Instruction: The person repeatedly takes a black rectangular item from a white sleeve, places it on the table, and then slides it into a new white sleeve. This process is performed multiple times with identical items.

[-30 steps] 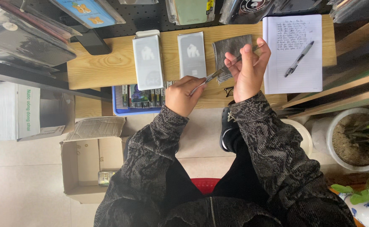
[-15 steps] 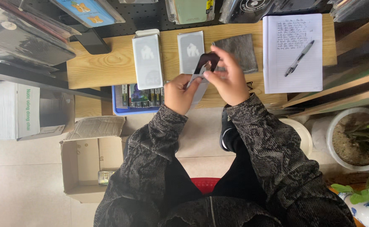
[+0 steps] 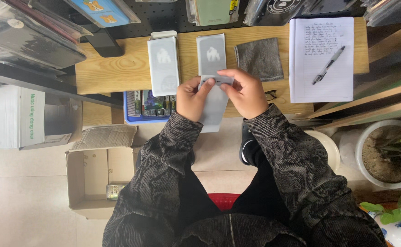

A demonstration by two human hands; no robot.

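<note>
A pale grey flat packet (image 3: 213, 107) is held by its top end between the left hand (image 3: 192, 98) and the right hand (image 3: 243, 93), fingers of both pinched on it, just in front of the wooden desk (image 3: 113, 68). On the desk behind it lie two similar grey packets (image 3: 163, 64), a grey cloth (image 3: 259, 58), then a written notepad (image 3: 321, 57) with a pen (image 3: 328, 64); an open cardboard box (image 3: 90, 176) sits on the floor below the desk.

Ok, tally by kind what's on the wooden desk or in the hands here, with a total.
Grey flat packets: 3, two on the desk, one held by left hand and right hand
Grey cloth: 1
Notebook: 1
Pen: 1
Total: 6
</note>
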